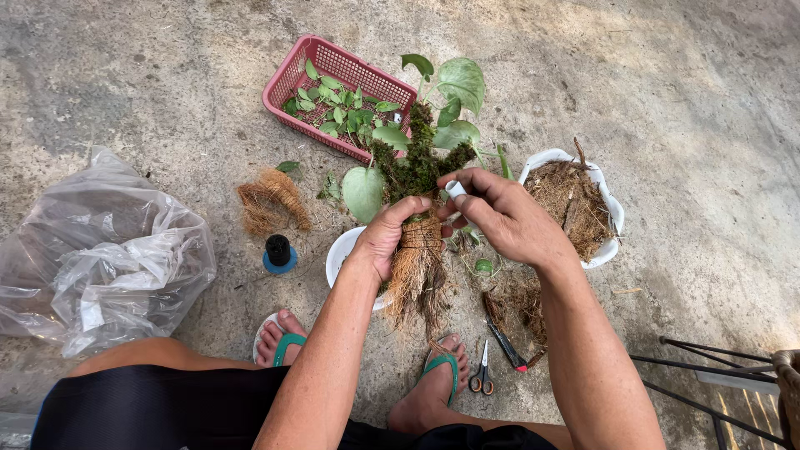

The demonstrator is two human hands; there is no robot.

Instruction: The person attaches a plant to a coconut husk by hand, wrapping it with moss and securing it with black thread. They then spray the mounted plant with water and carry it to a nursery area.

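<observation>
While the left hand [390, 236] is clenched around the fibre-wrapped plant bundle [418, 250], the right hand [498, 213] pinches a small white object [455, 189] against its far, mossy part.

The left-hand fingers [414, 206] wrap behind the fibre bundle [417, 271], their tips hidden. Under the wrist, the white bowl [342, 250] is half covered. Right of the fingers, a dark metal frame [708, 375] runs off the picture's edge.
</observation>
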